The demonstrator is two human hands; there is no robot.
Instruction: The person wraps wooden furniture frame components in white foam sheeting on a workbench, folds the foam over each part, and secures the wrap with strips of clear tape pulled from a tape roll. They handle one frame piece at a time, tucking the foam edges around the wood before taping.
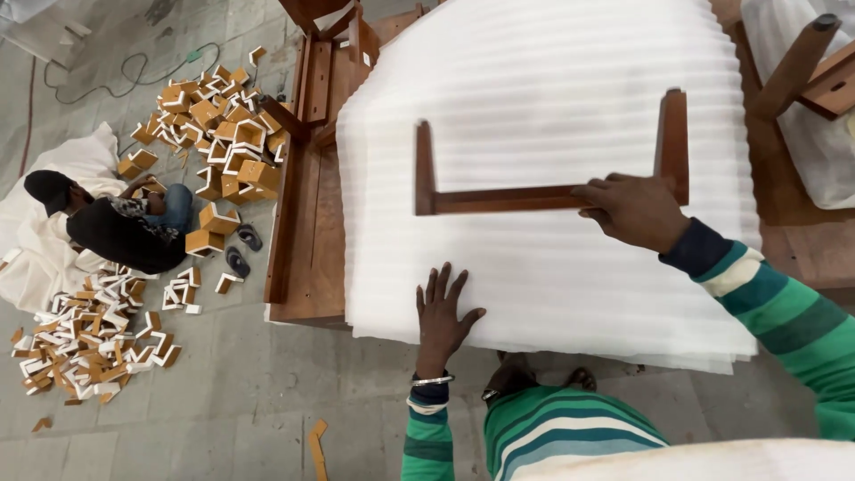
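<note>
The H-shaped wooden frame (552, 165) lies flat on the stack of white foam wrapping sheets (534, 80), right of the stack's middle. The stack covers a wooden counter (307, 223), whose bare edge shows at the left side.

Position of the hands:
- The right hand (634, 210) rests on the frame's long crossbar, near its right end and just beside the right upright. The fingers curl over the bar; the grip is closed on the frame, pressing it down onto the foam. This appears to hold the part steady on the soft, ribbed surface.
- The left hand (441, 316) lies palm down, fingers spread, on the near edge of the foam stack. It grasps nothing; the grip is released. The flat palm appears to keep the loose top sheet from sliding.

Orientation of the frame:
- The long axis follows the crossbar and runs left to right across the view, rising slightly toward the right.
- The two short uprights stand across that axis and point away from the person. The right upright also extends a little below the bar.

Surroundings: on the concrete floor (249, 392) to the left, a seated person (116, 227) works among heaps of small wooden corner blocks (214, 120).
</note>
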